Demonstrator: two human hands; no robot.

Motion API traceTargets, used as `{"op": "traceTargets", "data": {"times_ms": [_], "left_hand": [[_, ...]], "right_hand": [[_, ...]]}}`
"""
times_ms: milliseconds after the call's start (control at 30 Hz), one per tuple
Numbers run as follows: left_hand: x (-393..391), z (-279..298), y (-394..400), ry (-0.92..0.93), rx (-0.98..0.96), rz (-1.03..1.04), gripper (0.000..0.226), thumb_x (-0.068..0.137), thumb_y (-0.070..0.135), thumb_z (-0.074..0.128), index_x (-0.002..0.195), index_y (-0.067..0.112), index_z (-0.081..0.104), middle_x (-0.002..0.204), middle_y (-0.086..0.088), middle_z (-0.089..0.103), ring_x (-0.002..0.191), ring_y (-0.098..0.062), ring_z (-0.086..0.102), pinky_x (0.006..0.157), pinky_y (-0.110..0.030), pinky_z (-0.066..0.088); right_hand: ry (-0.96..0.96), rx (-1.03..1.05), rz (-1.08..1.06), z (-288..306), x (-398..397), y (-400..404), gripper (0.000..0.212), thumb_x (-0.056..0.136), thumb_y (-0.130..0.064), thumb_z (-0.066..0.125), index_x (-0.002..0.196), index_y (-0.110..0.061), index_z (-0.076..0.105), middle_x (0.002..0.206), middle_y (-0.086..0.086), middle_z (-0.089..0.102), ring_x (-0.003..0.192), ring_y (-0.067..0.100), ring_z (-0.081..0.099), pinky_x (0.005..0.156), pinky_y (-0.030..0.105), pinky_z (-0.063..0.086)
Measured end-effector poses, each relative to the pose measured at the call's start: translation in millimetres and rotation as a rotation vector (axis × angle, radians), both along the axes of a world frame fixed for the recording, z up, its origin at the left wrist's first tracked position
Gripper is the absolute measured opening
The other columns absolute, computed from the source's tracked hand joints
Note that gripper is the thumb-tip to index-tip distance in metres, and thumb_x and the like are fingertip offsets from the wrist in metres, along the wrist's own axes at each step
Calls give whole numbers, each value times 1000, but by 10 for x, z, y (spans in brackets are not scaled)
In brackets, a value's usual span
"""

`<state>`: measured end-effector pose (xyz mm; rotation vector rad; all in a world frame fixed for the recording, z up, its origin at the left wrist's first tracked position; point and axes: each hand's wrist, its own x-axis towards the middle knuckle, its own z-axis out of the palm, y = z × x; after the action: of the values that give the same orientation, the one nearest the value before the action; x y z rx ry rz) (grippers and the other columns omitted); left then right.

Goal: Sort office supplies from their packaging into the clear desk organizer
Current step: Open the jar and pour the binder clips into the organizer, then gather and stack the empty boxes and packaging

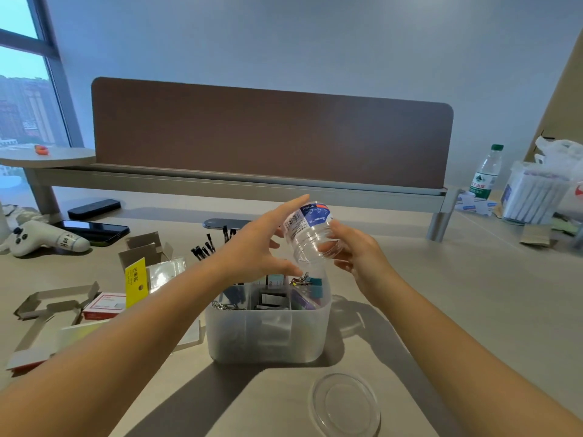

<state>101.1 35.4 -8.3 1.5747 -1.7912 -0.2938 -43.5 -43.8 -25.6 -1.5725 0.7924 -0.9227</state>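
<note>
The right hand (353, 253) had its grip clamped on a clear jar (310, 230), tipped mouth-down over the organizer (268, 329) on the bench, likely to empty clips into it; the left hand (252, 247) hovered beside, fingers apart, perhaps steadying; its lid (345, 405) lay near

The clear plastic jar (310, 234) was glossy and ribbed, with a printed paper-like label. The desk organizer (268, 329) was frosted, translucent plastic with a matt look. The round lid (345, 403) was clear, shiny plastic. The tabletop (441, 294) looked like smooth, matt pale laminate. The opened boxes (56, 310) were thin grey cardboard. The divider panel (271, 134) had a dull brown, felt-like face above a brushed metal rail (220, 184).
</note>
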Motion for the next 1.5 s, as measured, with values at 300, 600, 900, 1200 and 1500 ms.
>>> {"op": "traceTargets", "data": {"times_ms": [300, 600, 900, 1200, 1500], "left_hand": [[-283, 75, 408, -162, -253, 164, 75, 67, 29, 76, 131, 24, 37, 132, 2, 43, 108, -7, 39, 98, -23, 38], [-459, -437, 1239, 192, -254, 208, 59, 66, 21, 76, 111, 26, 38, 94, 21, 45, 82, 5, 49, 63, 0, 43], [-442, -814, 1793, 435, 5, 344, 76, 61, 38, 76, 126, 20, 41, 114, -5, 51, 102, -24, 54, 86, -35, 48], [-179, -823, 2279, 500, -65, 485, 54, 72, 25, 68, 119, 15, 42, 111, 0, 51, 103, -21, 53, 86, -33, 48], [380, -719, 3250, 451, -168, 726, 57, 78, 18, 64, 127, 9, 36, 114, -1, 45, 105, -17, 48, 78, -20, 44]], "right_hand": [[90, -17, 47, 251, -272, 430, 45, 90, -51, 24, 82, -21, 57, 90, -1, 60, 90, 16, 54, 88, 33, 37], [295, -232, -1, -439, -867, 969, 36, 84, -26, 57, 118, -15, 50, 122, 7, 53, 99, 13, 49, 81, 24, 44], [738, -562, 0, -819, -893, 1187, 68, 74, -39, 68, 130, -11, 40, 132, 10, 48, 118, 24, 45, 100, 37, 40], [505, -511, 147, -708, -571, 1643, 64, 75, -27, 69, 130, -13, 38, 133, 8, 44, 108, 14, 44, 85, 22, 38], [394, -521, 387, -518, 475, 2404, 70, 73, -26, 72, 131, -13, 36, 140, 7, 40, 125, 21, 42, 99, 30, 38]]}}
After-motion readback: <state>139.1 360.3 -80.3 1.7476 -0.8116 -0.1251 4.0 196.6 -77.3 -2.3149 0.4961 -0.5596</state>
